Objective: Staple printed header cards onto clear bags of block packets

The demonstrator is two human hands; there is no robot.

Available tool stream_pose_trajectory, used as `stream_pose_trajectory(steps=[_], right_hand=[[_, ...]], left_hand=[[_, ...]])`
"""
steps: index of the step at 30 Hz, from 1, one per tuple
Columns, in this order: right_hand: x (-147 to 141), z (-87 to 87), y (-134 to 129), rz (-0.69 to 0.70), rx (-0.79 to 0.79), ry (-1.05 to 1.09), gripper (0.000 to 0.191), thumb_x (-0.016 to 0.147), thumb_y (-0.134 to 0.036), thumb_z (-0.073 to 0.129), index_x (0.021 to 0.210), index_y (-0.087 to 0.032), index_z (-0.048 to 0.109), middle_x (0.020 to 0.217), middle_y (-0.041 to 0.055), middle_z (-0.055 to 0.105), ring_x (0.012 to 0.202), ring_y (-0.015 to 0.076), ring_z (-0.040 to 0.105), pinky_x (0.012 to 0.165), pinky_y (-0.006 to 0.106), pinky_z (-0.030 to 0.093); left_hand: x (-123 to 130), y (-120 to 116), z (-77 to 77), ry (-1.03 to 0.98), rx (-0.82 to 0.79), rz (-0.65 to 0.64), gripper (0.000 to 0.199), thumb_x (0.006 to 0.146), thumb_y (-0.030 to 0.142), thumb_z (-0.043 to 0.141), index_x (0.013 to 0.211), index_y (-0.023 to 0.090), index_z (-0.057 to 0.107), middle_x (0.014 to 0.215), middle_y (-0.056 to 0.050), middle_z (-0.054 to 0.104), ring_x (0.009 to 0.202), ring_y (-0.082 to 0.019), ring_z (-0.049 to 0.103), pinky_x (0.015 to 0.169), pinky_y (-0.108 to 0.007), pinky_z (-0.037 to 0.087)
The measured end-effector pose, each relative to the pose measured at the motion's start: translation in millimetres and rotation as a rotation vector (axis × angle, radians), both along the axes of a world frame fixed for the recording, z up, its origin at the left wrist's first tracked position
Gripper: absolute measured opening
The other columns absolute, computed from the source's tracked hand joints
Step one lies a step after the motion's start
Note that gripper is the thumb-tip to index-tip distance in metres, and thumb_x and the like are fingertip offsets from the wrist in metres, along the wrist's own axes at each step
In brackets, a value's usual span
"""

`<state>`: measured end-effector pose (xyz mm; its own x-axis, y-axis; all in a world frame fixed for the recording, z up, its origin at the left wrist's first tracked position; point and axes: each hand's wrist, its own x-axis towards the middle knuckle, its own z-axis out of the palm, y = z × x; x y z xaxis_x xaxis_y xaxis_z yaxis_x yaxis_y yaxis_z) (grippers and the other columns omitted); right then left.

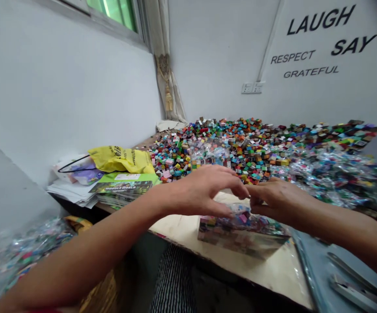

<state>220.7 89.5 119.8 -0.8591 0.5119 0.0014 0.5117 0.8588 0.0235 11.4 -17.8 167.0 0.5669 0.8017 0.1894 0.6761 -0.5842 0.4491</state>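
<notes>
A box with a colourful printed side stands open at the table's front edge, filled with clear bags of small coloured pieces. Over its left part is my left hand, fingers apart and curved, the thumb close to a clear bag at the top of the box. My right hand is at the far side of that bag, its fingers curled together and its fingertips near those of my left hand. Whatever the right fingers hold, if anything, is hidden.
Loose coloured blocks and clear bags of pieces cover the back and right. Booklets and a yellow bag lie at the left. A stapler is at the lower right; more bags are at lower left.
</notes>
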Motion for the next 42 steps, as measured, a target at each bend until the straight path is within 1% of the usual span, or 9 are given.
stream_pose_trajectory(steps=[4,11,19,24,29,33,36,39,42], right_hand=[[3,-1.5,2,0.043,-0.001,0.014,0.029,0.078,-0.009,0.058,0.102,-0.024,0.067,0.077,0.0011,0.072,0.071,0.0204,0.066,0.062,0.028,0.033],[9,-4.2,6,0.112,0.058,0.108,0.028,0.076,-0.009,0.059,0.098,-0.024,0.067,0.077,0.0002,0.072,0.067,0.0182,0.064,0.062,0.028,0.033],[7,2.0,3,0.064,0.009,0.08,0.026,0.078,-0.012,0.06,0.1,-0.024,0.068,0.082,0.0011,0.073,0.072,0.0175,0.066,0.061,0.026,0.035],[6,8.0,-2,-0.038,-0.047,0.012,0.027,0.08,-0.012,0.06,0.102,-0.026,0.069,0.082,0.0016,0.073,0.077,0.0206,0.067,0.064,0.027,0.037],[6,11.5,-5,-0.011,-0.037,0.001,0.027,0.081,-0.013,0.06,0.103,-0.027,0.069,0.083,0.0011,0.073,0.078,0.0205,0.066,0.066,0.028,0.036],[4,12.0,-4,-0.009,-0.048,0.005,0.025,0.081,-0.014,0.059,0.1,-0.026,0.07,0.085,0.0023,0.072,0.077,0.0197,0.066,0.066,0.028,0.037],[3,11.3,-4,0.012,-0.061,0.016,0.021,0.083,-0.016,0.058,0.096,-0.024,0.071,0.085,0.0042,0.072,0.078,0.0205,0.065,0.067,0.028,0.038],[4,9.0,-3,-0.006,-0.071,0.016,0.02,0.083,-0.016,0.057,0.096,-0.024,0.071,0.084,0.0043,0.072,0.08,0.0211,0.065,0.067,0.028,0.039],[5,5.7,-3,0.003,-0.059,0.044,0.02,0.083,-0.016,0.057,0.094,-0.025,0.071,0.082,0.0035,0.071,0.079,0.02,0.065,0.066,0.027,0.038]], left_hand=[[19,19,6.9,0.325,-0.004,0.007,0.028,0.079,0.018,0.071,0.106,0.017,0.065,0.108,-0.005,0.07,0.109,-0.023,0.059,0.099,-0.039,0.04],[21,22,9.0,0.394,-0.071,0.043,0.036,0.079,0.014,0.067,0.115,0.019,0.061,0.101,0.0,0.071,0.091,-0.017,0.061,0.083,-0.03,0.041],[8,8,6.1,0.805,0.093,0.163,0.008,0.072,0.021,0.079,0.074,0.021,0.071,0.084,-0.005,0.069,0.091,-0.025,0.054,0.084,-0.039,0.034],[-11,1,-5.5,0.701,0.283,0.265,0.007,0.079,0.023,0.074,0.075,0.018,0.072,0.107,-0.011,0.065,0.108,-0.03,0.05,0.089,-0.04,0.035],[-29,-3,-25.3,0.304,0.035,0.276,0.009,0.085,0.022,0.067,0.08,0.014,0.066,0.087,-0.004,0.067,0.08,-0.015,0.058,0.07,-0.026,0.04],[-35,-8,-45.9,-0.021,0.041,0.374,0.013,0.083,0.025,0.066,0.076,0.016,0.061,0.077,-0.001,0.063,0.076,-0.014,0.057,0.069,-0.024,0.04],[-35,-11,-54.5,-0.219,-0.013,0.443,0.019,0.08,0.024,0.065,0.095,0.017,0.059,0.077,0.001,0.062,0.072,-0.013,0.056,0.067,-0.024,0.041],[-34,-9,-50.4,-0.18,-0.135,0.444,0.04,0.078,0.023,0.063,0.117,0.017,0.058,0.074,0.003,0.06,0.068,-0.013,0.055,0.064,-0.024,0.041],[-28,-4,-38.4,-0.013,-0.184,0.409,0.03,0.079,0.031,0.064,0.106,0.018,0.07,0.081,-0.001,0.064,0.074,-0.015,0.058,0.067,-0.025,0.042]])
